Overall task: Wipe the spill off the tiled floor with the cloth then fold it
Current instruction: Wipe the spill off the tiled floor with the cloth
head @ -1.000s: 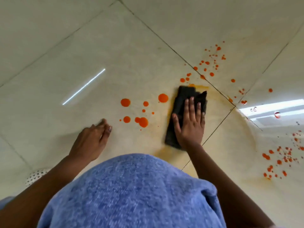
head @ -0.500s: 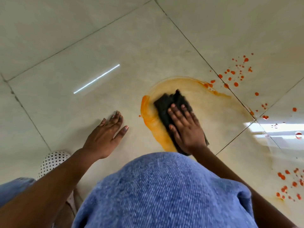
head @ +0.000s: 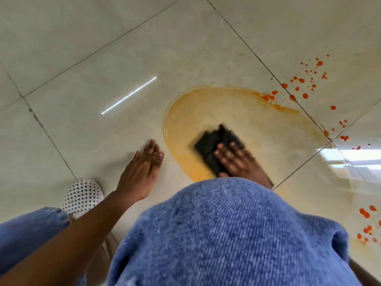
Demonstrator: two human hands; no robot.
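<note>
A dark cloth lies bunched on the pale tiled floor. My right hand presses flat on it with straight fingers, blurred by motion. Around the cloth spreads a wide orange smear with a darker rim. Orange drops dot the tile at the upper right, and more drops lie at the right edge. My left hand rests flat on the floor, left of the smear, fingers straight and together.
My knee in blue denim fills the lower middle and hides my right wrist. A white dotted shoe sits at the lower left beside my other leg. Grout lines cross the floor.
My right hand has dragged the cloth from the far left rim of the smear back toward my knee. The orange smear has spread wider. My left hand stays planted on the floor.
</note>
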